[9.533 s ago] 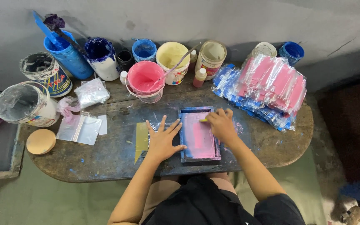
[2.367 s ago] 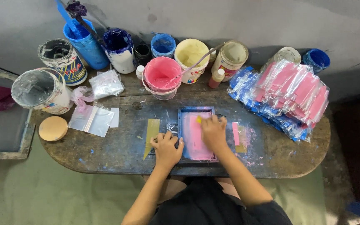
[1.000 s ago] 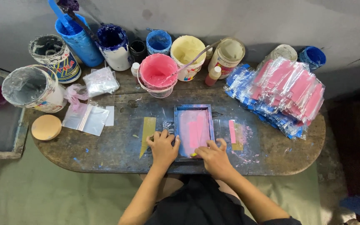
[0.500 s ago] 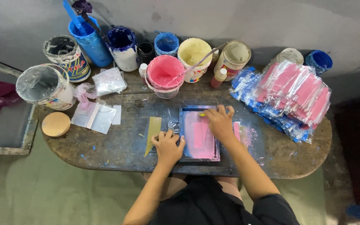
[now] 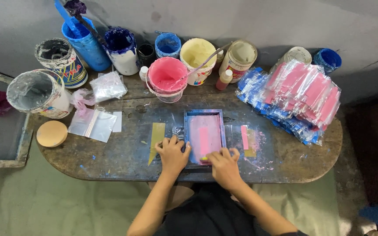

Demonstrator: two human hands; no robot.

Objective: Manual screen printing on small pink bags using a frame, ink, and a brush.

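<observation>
— Grey wall behind, and a worn, paint-flecked table (image 5: 123, 153) pushed up against it. See how crowded the back edge is?

— Tubs all along it. A blue one (image 5: 84, 41) with a stick standing in it, a dark blue one (image 5: 121, 50), a small blue pot (image 5: 168, 45), a yellow tub (image 5: 197, 59), and a pink tub (image 5: 167, 78) nearest the person.

— And over on the far left, two grey-smeared buckets (image 5: 38, 94), with a round tan lid (image 5: 52, 133) lying flat in front of them.

— What about the hands?

— Both are down on the frame (image 5: 204, 136), the small blue-edged screen lying flat at mid-table, just ahead of the person. Its mesh is stained pink. The left hand (image 5: 172, 154) lies spread on the frame's near left corner, fingers apart, pressing rather than gripping. The right hand (image 5: 224, 162) sits at the near edge, fingers curled over something yellowish there. I can't tell exactly what it is, or how tightly it's held.

— Anything beside the frame?

— A yellow strip (image 5: 156, 139) just left of it, touching the left hand's fingertips. To the right, a clear sheet with a pink bar (image 5: 244, 137) on it, close to the frame.

— And that heap?

— Clear packets (image 5: 296, 94), pink and blue inside, piled at the right end. A few empty bags (image 5: 93, 124) lie on the left side.
</observation>
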